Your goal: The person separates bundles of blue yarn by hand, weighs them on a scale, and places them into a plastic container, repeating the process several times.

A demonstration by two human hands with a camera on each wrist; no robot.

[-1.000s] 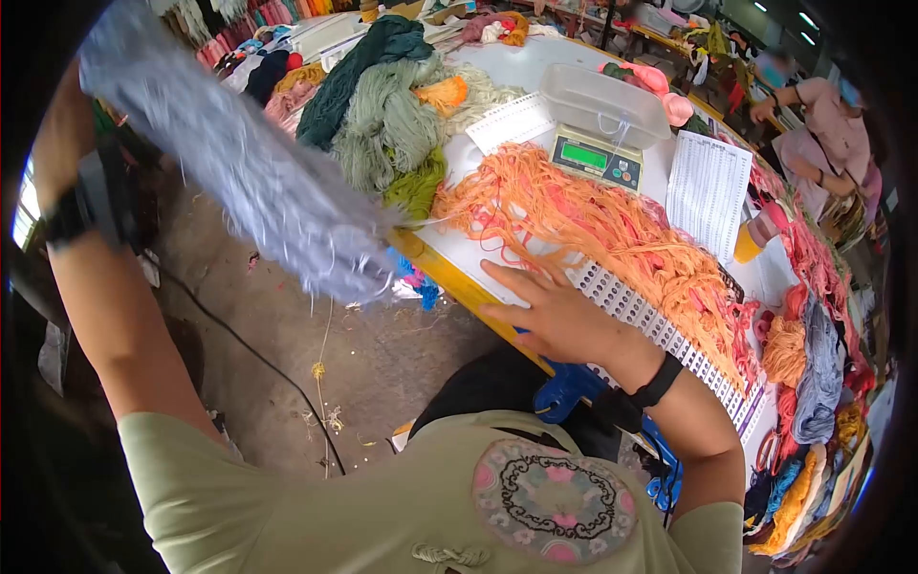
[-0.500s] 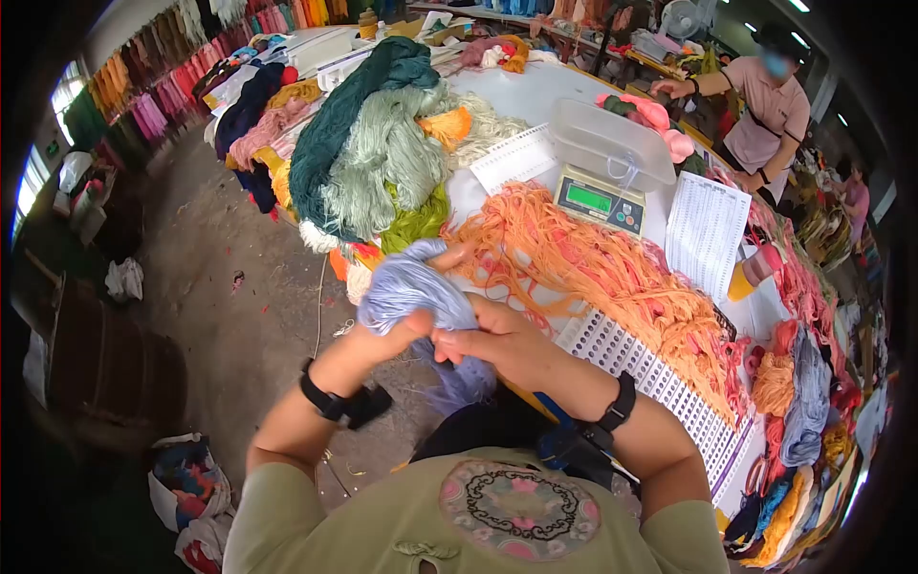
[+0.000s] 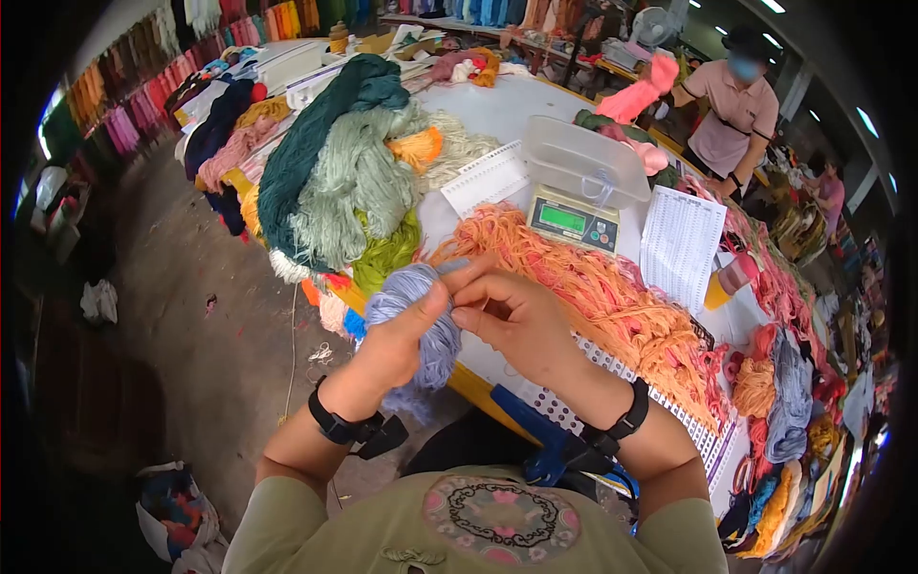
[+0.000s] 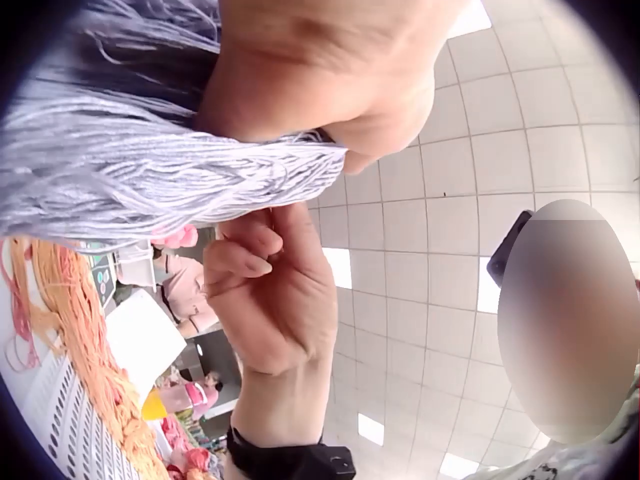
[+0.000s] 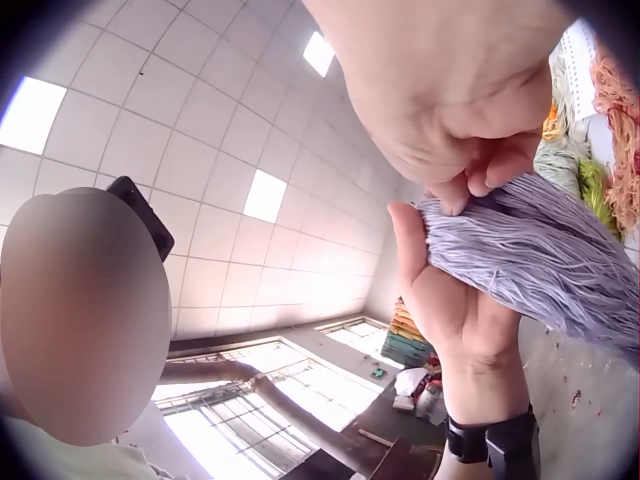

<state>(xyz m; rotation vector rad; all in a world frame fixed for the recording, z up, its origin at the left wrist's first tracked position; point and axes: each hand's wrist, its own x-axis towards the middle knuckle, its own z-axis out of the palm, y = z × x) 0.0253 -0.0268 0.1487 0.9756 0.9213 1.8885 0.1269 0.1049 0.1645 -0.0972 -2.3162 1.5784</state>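
A folded bundle of lavender-grey yarn (image 3: 442, 349) is held up in front of the chest, over the table's near edge. My left hand (image 3: 400, 346) grips it from the left, thumb across the strands and fingers behind. My right hand (image 3: 524, 323) is at the bundle's right side, thumb and fingertips curled in a pinch at the strands. In the right wrist view, the right fingertips (image 5: 455, 190) press at the bundle's folded end, and the loose strands of the yarn (image 5: 540, 260) spread away from it. The left palm (image 5: 465, 310) lies beneath.
Orange and coral yarn (image 3: 593, 297) sprawls across the table, partly over a white perforated board (image 3: 562, 407). Behind it stand a digital scale (image 3: 574, 222) with a clear tub (image 3: 583, 158) and a printed sheet (image 3: 681, 244). Green skeins (image 3: 349, 182) lie left. Another person (image 3: 732, 105) stands across.
The left hand came down from the upper left with the hanging yarn, and both hands met on it. The yarn is now folded into a compact bundle. The person opposite has lifted pink yarn.
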